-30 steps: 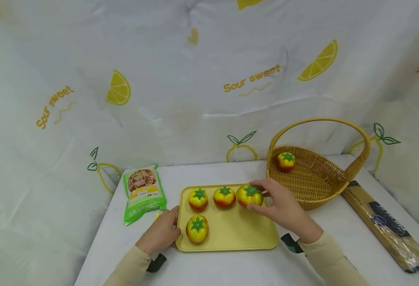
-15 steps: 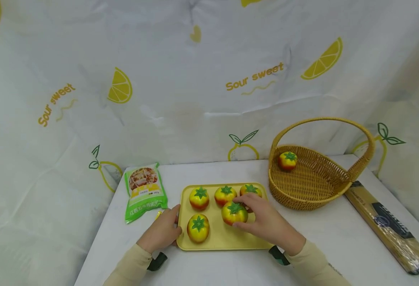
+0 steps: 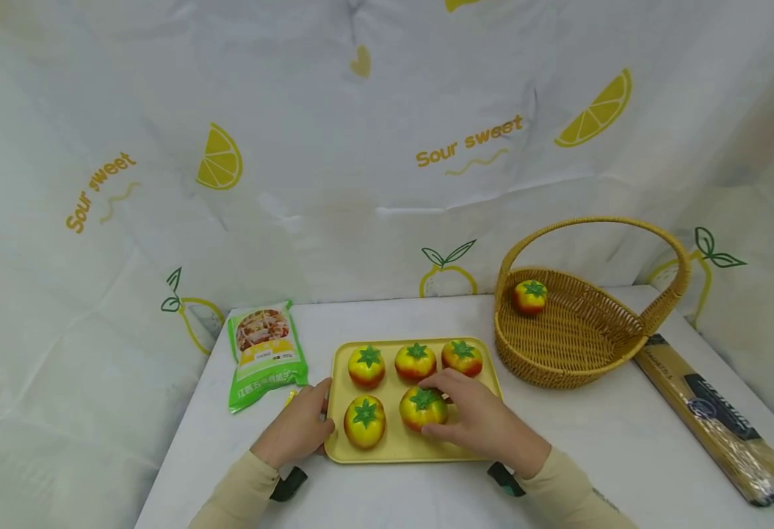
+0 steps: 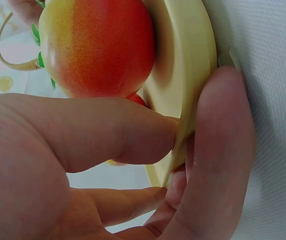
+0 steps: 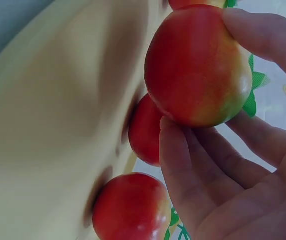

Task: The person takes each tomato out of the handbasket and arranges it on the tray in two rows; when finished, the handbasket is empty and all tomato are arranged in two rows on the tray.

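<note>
My left hand (image 3: 299, 426) grips the left rim of a yellow tray (image 3: 427, 454), thumb on top and fingers beneath in the left wrist view. My right hand (image 3: 479, 419) holds a red-and-yellow tomato (image 3: 423, 408) with a green star-shaped top between thumb and fingers, close over the tray's front middle. In the right wrist view, that tomato (image 5: 198, 67) shows its red underside beside the tray floor. Along the tray's back edge sit three more tomatoes, the left one (image 3: 366, 366), middle one (image 3: 416, 362) and right one (image 3: 463, 357). Another tomato (image 3: 364, 422) sits at front left.
A wicker basket (image 3: 572, 353) with a tall handle stands behind right, one tomato (image 3: 529, 297) inside. Right of it lies a long brown plastic-wrapped pack (image 3: 717, 419). A green food bag (image 3: 268, 356) lies behind my left hand. A patterned white cloth (image 3: 334, 147) hangs behind the table.
My right hand has carried the held tomato from over the tray's back right to its front middle, lowering it. That uncovers the back right tomato. The left hand keeps its grip on the tray.
</note>
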{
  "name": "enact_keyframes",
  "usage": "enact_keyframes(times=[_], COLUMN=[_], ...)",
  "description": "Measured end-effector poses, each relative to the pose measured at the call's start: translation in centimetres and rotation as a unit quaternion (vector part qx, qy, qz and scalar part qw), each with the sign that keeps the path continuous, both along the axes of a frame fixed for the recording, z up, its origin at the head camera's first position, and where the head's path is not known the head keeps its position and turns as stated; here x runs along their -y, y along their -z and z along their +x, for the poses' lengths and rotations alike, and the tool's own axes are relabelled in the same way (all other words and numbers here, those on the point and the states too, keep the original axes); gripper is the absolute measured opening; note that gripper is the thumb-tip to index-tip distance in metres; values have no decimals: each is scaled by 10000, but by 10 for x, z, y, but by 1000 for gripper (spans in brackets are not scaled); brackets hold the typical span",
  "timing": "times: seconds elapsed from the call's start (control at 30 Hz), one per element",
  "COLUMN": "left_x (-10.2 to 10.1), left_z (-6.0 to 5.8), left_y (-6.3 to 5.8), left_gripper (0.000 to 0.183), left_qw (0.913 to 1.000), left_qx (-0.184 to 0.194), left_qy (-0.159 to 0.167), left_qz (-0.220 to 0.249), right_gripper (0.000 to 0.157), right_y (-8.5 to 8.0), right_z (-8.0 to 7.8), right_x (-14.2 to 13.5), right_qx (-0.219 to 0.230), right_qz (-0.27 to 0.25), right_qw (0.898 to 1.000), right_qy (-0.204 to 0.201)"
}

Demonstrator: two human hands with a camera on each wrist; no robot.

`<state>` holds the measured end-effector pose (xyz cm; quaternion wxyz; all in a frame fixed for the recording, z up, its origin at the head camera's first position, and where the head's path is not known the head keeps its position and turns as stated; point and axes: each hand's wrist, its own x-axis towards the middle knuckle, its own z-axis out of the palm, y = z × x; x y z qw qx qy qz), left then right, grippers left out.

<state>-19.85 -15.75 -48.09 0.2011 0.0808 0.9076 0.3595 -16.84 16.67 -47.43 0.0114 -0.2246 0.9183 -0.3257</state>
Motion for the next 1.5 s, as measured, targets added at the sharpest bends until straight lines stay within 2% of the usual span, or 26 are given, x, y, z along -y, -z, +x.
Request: enact_keyframes(times=[0.7, 1.5], left_x=[2, 1], left_z=[-1, -1], left_y=[3, 4], left_gripper=[76, 76], left_qw=[10000, 10000], left_qx=[-15, 5], left_qy=[2, -25], left_qz=[-5, -65], right_gripper=[57, 65], right_y=[4, 3], right_z=[1, -1], right_x=[7, 3], right_qx=[282, 431], right_qz=[24, 74], right_qw=[9994, 9990], right_qy=[-186, -96])
